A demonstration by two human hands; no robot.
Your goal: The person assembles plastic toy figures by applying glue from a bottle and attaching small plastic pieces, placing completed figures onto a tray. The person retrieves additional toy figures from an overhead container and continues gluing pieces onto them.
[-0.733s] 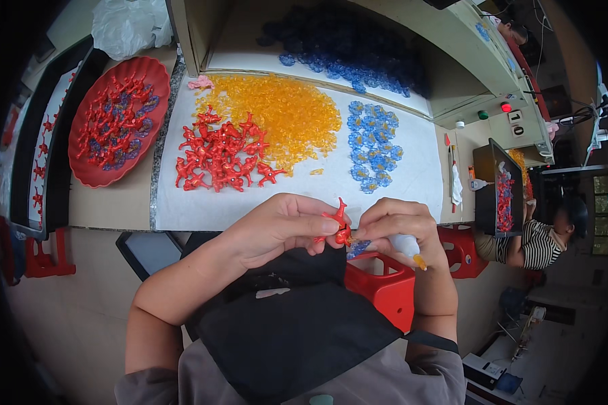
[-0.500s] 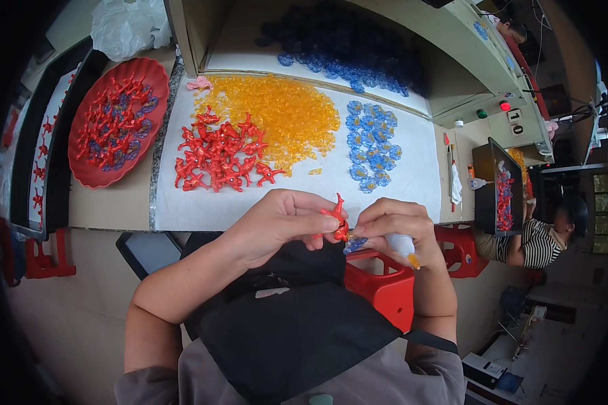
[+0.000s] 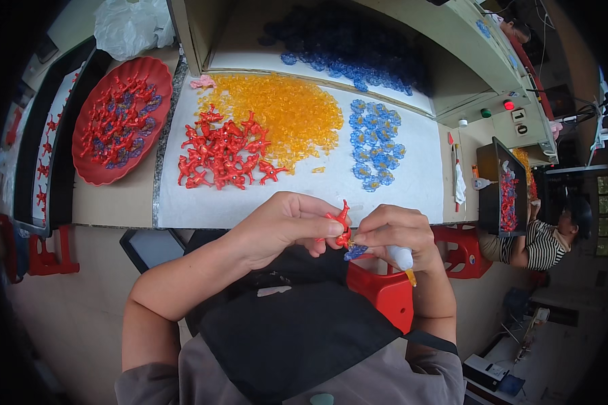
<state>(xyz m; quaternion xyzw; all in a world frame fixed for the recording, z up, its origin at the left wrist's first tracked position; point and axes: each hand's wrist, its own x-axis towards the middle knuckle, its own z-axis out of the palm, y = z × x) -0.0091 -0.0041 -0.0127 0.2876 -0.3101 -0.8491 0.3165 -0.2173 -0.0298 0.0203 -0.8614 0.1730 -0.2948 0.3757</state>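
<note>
My left hand (image 3: 284, 226) pinches a small red toy figure (image 3: 342, 228) by its body, just in front of the table edge. At the figure's lower end is a translucent blue-purple piece (image 3: 355, 252); whether the two are joined I cannot tell. My right hand (image 3: 402, 233) has its thumb and forefinger closed against that piece. A small white squeeze bottle (image 3: 400, 256) with an amber tip is tucked in the same hand, tip pointing down. Beyond my hands lie a heap of red figures (image 3: 226, 152), a spread of small amber pieces (image 3: 277, 111) and several blue pieces (image 3: 375, 145) with amber middles.
On the left stand a red scalloped tray (image 3: 88, 165) of figures with blue parts and a long black tray (image 3: 61, 202). A shelf with dark blue pieces (image 3: 344, 50) rises behind. Right are a brush-like tool (image 3: 457, 172), a black bin (image 3: 488, 202), red stools and a seated person.
My right hand and bottle have dipped slightly, and the blue piece sits a little lower. The red figure has tilted a bit. Both hands keep their hold.
</note>
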